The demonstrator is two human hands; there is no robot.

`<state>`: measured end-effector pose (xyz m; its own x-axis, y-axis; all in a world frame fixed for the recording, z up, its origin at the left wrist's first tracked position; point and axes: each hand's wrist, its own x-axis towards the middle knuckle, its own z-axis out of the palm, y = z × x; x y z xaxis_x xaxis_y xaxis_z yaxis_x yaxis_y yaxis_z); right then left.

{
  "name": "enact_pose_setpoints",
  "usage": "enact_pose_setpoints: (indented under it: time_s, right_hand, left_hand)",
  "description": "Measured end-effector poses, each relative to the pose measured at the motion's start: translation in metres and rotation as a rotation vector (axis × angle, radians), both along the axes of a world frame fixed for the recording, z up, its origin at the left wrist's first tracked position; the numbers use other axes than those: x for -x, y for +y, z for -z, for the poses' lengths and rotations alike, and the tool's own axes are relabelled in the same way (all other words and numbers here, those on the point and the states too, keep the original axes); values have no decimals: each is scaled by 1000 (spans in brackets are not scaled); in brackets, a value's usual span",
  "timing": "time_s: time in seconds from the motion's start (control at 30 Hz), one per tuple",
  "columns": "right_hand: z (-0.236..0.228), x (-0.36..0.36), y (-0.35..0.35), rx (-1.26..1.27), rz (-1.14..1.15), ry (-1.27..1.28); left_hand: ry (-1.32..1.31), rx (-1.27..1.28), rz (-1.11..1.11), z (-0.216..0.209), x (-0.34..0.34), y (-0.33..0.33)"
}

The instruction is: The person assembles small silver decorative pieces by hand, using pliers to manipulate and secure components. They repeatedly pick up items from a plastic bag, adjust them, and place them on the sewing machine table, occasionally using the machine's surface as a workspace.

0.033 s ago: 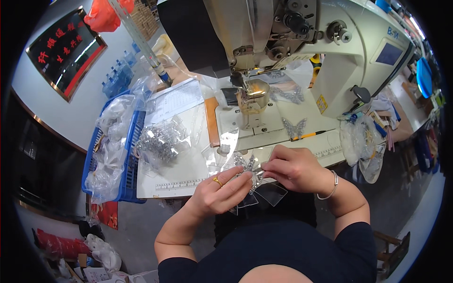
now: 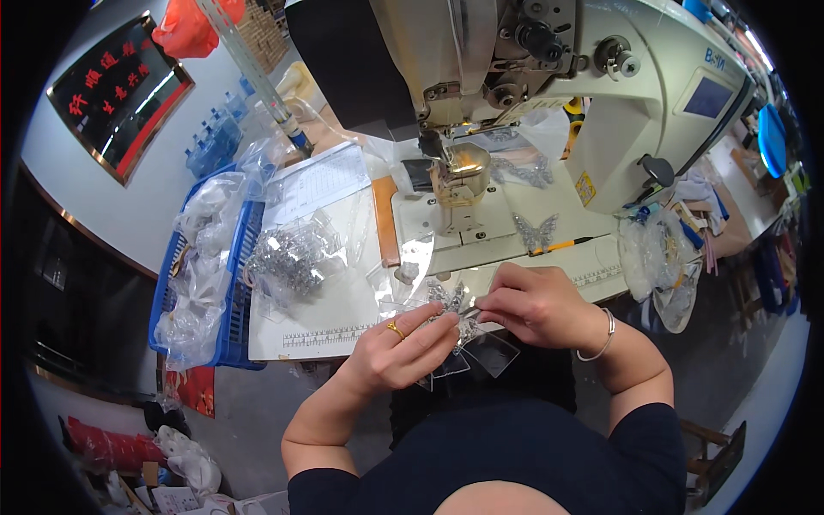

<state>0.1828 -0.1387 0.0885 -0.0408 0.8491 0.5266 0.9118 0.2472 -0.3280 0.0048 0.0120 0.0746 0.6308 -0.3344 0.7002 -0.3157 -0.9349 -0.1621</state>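
Observation:
At the table's near edge, my left hand, with a yellow ring, pinches a silvery, glittery butterfly-shaped piece. My right hand, with a bangle at the wrist, is closed at the same piece's right side, thumb and forefinger pressed together. Clear plastic squares hang below the fingers, over my lap. Part of the butterfly piece is hidden behind the left fingers. Just beyond the hands stands a sewing machine with a raised post bed. Another silvery butterfly lies on the machine's bed.
Left on the table sits a heap of silvery pieces with clear plastic. A blue basket holding plastic bags adjoins the table's left edge. An orange pen lies beside the loose butterfly. Paper sheets lie farther back.
The clear squares under my fingers have shifted very slightly to the left. Both hands keep nearly the same place and grip.

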Motion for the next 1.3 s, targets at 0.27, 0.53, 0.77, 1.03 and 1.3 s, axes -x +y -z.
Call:
enact_pose_setpoints:
  time_s: [0.27, 0.53, 0.77, 1.03, 1.3]
  right_hand:
    - [-2, -11, 1, 54, -99, 128]
    - [-1, -16, 7, 108, -180, 214]
    - [-1, -13, 11, 130, -227, 213]
    - [2, -2, -21, -723, 191, 338]
    - [34, 18, 13, -265, 219, 155]
  left_hand:
    - [-19, 72, 27, 6, 1, 5]
    - [-6, 84, 90, 7, 1, 6]
    - [-7, 178, 58, 10, 0, 4]
    - [462, 1928, 153, 33, 4, 19]
    - [456, 2024, 201, 44, 0, 2]
